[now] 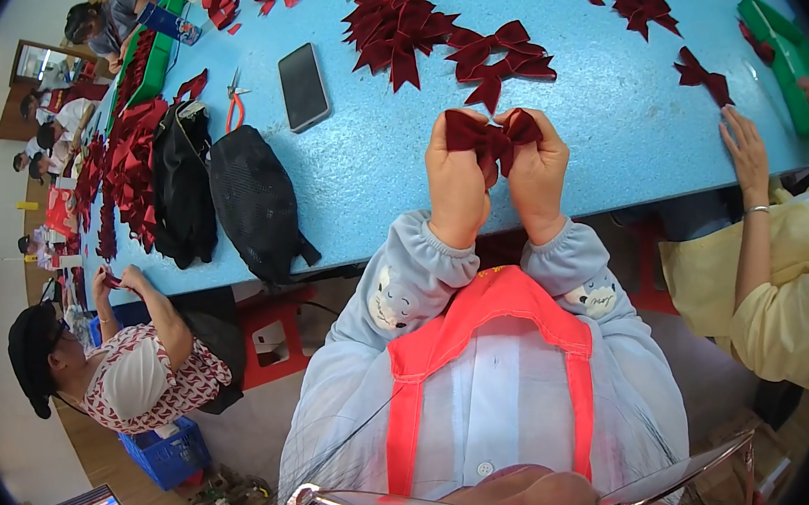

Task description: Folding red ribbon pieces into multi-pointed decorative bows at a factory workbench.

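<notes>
Now left hand [457, 182] and right hand [540, 176], fingers closed, pinch a red bow [496, 143] either side, likely to hold it spread.

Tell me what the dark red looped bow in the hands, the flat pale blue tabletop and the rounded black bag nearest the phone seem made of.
Dark red looped bow: probably velvet, with soft sheen along its folds.
Flat pale blue tabletop: perhaps painted or laminated; glossy glare, core hidden.
Rounded black bag: seemingly woven mesh fabric; matte, finely textured.
</notes>
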The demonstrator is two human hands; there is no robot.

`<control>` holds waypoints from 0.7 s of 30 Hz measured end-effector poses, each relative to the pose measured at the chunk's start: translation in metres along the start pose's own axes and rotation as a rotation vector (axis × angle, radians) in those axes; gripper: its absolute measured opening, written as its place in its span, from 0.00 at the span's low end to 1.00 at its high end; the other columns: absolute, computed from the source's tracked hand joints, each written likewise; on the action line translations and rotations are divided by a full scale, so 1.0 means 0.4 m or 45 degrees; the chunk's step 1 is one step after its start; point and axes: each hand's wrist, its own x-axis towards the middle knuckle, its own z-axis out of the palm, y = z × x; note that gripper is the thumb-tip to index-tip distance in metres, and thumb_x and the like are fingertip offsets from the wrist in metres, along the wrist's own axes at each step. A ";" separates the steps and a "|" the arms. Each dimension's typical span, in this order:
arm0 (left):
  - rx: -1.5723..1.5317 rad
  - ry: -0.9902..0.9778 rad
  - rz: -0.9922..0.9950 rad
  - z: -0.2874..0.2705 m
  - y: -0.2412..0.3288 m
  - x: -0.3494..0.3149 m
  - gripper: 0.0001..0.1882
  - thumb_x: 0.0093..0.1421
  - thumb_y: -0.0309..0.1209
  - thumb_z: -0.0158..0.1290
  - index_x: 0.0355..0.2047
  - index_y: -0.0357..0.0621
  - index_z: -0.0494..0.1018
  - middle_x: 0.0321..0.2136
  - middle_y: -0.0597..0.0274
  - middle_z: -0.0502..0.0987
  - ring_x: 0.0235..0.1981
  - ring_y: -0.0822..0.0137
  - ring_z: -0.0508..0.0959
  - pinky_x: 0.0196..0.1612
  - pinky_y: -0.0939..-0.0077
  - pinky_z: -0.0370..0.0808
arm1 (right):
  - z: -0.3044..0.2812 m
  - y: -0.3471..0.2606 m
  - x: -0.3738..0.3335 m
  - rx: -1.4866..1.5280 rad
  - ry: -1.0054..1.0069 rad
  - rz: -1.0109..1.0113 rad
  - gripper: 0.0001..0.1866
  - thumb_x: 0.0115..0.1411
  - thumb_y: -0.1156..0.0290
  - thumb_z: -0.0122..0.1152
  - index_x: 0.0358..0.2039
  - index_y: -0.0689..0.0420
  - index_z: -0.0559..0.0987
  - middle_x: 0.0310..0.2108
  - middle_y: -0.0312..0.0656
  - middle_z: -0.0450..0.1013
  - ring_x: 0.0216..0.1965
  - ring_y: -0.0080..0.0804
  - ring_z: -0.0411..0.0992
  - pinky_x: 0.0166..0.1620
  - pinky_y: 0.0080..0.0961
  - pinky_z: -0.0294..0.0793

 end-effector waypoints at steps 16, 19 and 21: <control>0.177 0.006 0.160 -0.030 -0.062 0.025 0.07 0.60 0.26 0.41 0.33 0.46 0.69 0.20 0.70 0.71 0.17 0.82 0.63 0.17 0.87 0.57 | 0.006 -0.005 0.015 -0.570 0.031 0.021 0.07 0.56 0.78 0.47 0.32 0.62 0.74 0.21 0.48 0.71 0.23 0.31 0.72 0.27 0.25 0.69; 0.044 -0.007 -0.078 -0.045 -0.048 0.026 0.06 0.58 0.25 0.42 0.33 0.43 0.70 0.21 0.70 0.71 0.19 0.81 0.65 0.20 0.87 0.60 | -0.007 -0.008 0.012 -0.650 -0.020 -0.033 0.07 0.56 0.78 0.47 0.33 0.61 0.74 0.21 0.47 0.72 0.22 0.30 0.72 0.27 0.25 0.69; -0.026 -0.010 -0.195 -0.058 -0.041 0.028 0.06 0.58 0.25 0.42 0.33 0.42 0.70 0.21 0.70 0.71 0.20 0.80 0.66 0.21 0.86 0.61 | -0.008 -0.007 0.010 -0.690 -0.050 -0.058 0.07 0.56 0.78 0.47 0.33 0.61 0.74 0.21 0.47 0.72 0.22 0.30 0.72 0.26 0.25 0.69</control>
